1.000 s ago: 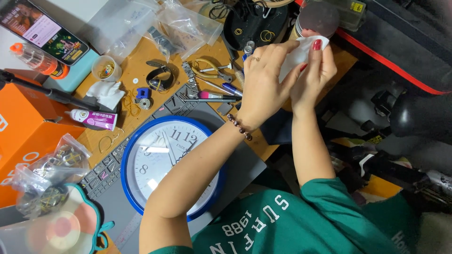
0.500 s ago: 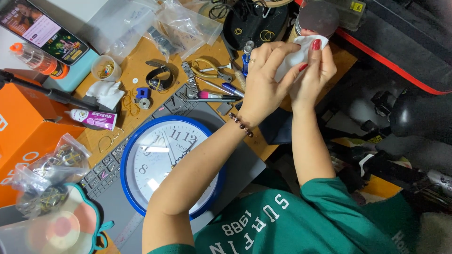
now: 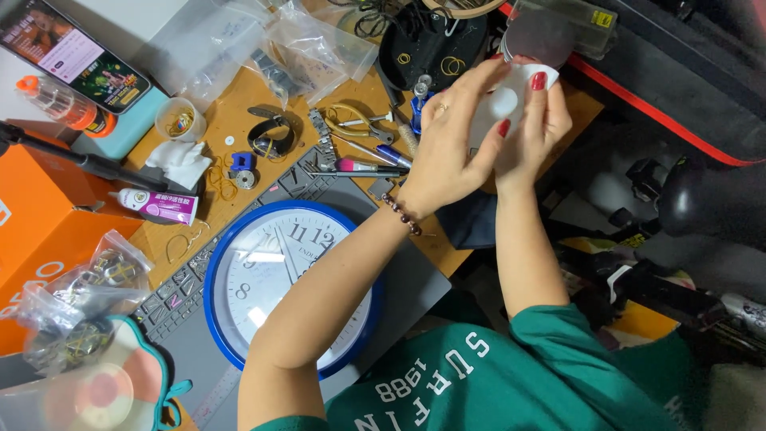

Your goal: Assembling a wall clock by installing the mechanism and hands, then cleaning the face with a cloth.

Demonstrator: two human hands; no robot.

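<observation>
2 hands: the left hand (image 3: 447, 152) and the right hand (image 3: 531, 128) are raised together over the far right edge of the brown wooden tabletop (image 3: 231, 120), closed around 1 small thing between them.
Thing held: a small white rounded piece (image 3: 504, 102), smooth and pale, with a lighter round patch in its middle. I cannot tell whether it is plastic or cloth.
Left hand: curled over the near left side of the piece, thumb pressed on its face, a ring on 1 finger and a dark bead bracelet at the wrist.
Right hand: cupped behind the piece from the right, with 2 red-nailed fingertips (image 3: 538, 80) pinching its edge.
Where it is: in the air, clear of the tabletop, just right of the black open pouch (image 3: 431, 48) and far of the clock.
Stage, as I judge it: the piece is picked up and being handled. It is not yet set down or joined to anything.
Untouched: the round wall clock with blue rim and white face (image 3: 275, 271) lies face up on the grey work mat (image 3: 415, 287), under the left forearm, pointers and cover in place.
Tools idle: the yellow-handled pliers (image 3: 355, 120) and the pink-handled slim tool (image 3: 359, 166) lie left of the hands, near but apart from them.
Also left: the white tube with a pink label (image 3: 159, 206) lies on its side, well apart.
</observation>
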